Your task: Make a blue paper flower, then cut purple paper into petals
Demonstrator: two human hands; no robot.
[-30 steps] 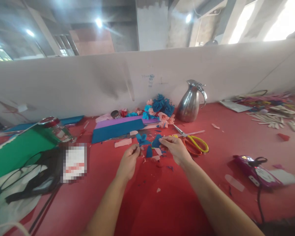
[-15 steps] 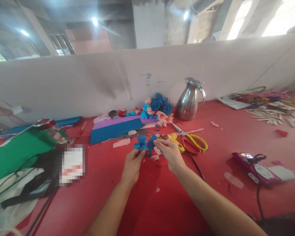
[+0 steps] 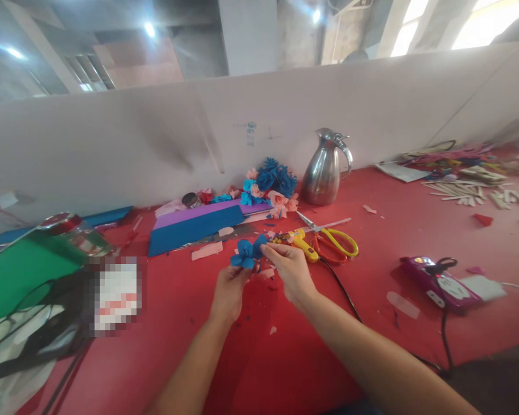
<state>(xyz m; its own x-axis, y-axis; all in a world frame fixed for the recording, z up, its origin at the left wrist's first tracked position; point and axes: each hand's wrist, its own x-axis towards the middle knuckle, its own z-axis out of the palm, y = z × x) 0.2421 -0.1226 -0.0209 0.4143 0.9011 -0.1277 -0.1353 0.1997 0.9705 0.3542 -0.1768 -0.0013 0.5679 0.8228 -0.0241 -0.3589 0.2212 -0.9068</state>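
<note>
Pinched in my left hand (image 3: pixel 228 288) is a blue paper flower (image 3: pixel 243 254), its petals facing up. My right hand (image 3: pixel 290 271) grips a single blue paper petal (image 3: pixel 260 245) between thumb and fingers, right up against the flower's right side. Just beyond my right hand lies a yellow glue gun (image 3: pixel 305 248) with a black cord. Scissors (image 3: pixel 334 245) with yellow and red handles rest to the right of it. Pink paper scraps (image 3: pixel 207 251) are scattered around my hands on the red table (image 3: pixel 276 357).
Finished blue and pink paper flowers (image 3: pixel 276 178) are heaped at the back beside a steel jug (image 3: pixel 324 173). Blue paper sheets (image 3: pixel 194 230) lie left of them. A glass jar (image 3: pixel 80 233) stands at left. A purple device (image 3: pixel 440 285) with cords sits at right.
My right hand has brought the blue petal from a small gap over to the flower in my left hand. The whole view has shifted slightly.
</note>
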